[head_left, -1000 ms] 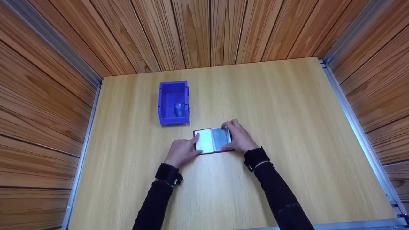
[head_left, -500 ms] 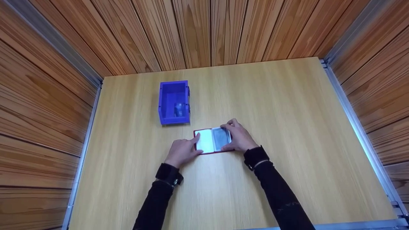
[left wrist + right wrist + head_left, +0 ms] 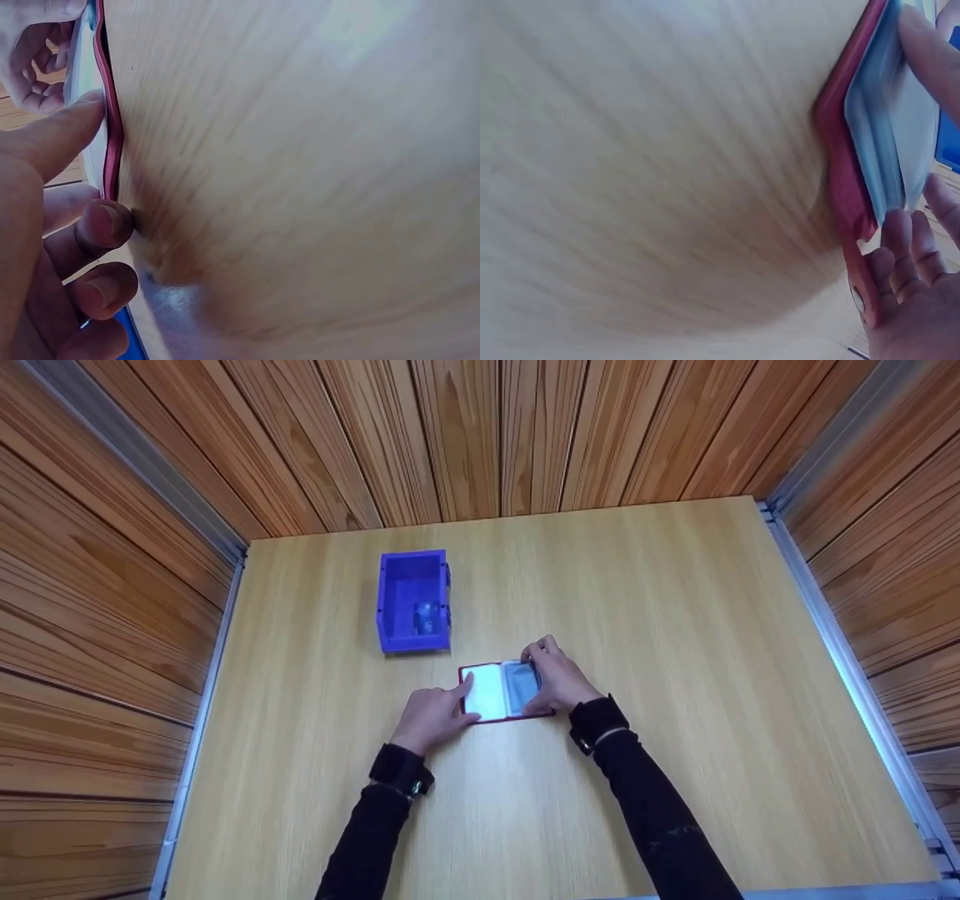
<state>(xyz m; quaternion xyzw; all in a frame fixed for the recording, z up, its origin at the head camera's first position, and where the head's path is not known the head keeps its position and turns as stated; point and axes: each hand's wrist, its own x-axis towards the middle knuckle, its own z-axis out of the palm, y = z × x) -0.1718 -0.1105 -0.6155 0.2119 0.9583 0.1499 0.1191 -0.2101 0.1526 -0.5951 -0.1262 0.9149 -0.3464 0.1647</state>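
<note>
A small red card holder (image 3: 486,694) lies spread on the table, its clear plastic sleeves (image 3: 520,688) showing bluish on the right half and white on the left. My left hand (image 3: 429,718) grips the left edge, the thumb (image 3: 71,135) over the pale inner page and the fingers at the red cover. My right hand (image 3: 561,679) spans the right half and holds the stack of sleeves (image 3: 877,142) between thumb and fingertips. In the right wrist view the sleeves stand partly off the red cover (image 3: 847,180), whose strap with a snap button (image 3: 858,298) reaches by the palm.
Behind the card holder, to the left, stands a blue plastic bin (image 3: 415,643) with a small clear item (image 3: 426,618) inside. The wooden table (image 3: 675,660) is bordered by metal rails and wood-plank walls (image 3: 465,442).
My right hand has shifted very slightly inward over the sleeves, and their right edge sits a little further left on the cover. The left hand keeps its hold.
</note>
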